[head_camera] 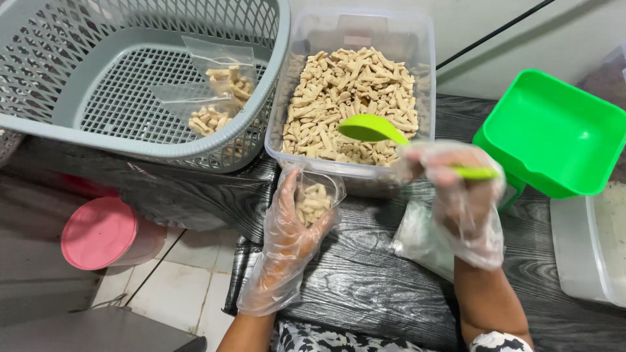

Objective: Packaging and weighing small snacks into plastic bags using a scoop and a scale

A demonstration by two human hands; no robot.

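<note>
While the left hand [287,241] grips a small clear bag [316,199] of beige sticks at 6 o'clock of the clear tub [355,91], the right hand [460,195] clasps a green scoop [378,130] over it; filled packets [222,94] lie in the grey basket [130,85] at 10 o'clock.

White tub [590,248] cut off, right edge

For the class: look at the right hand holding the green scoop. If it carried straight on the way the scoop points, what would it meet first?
The right hand aims its green scoop up-left, so it would probably meet the snack sticks in the clear tub first; the scoop's height above them is unclear.
</note>
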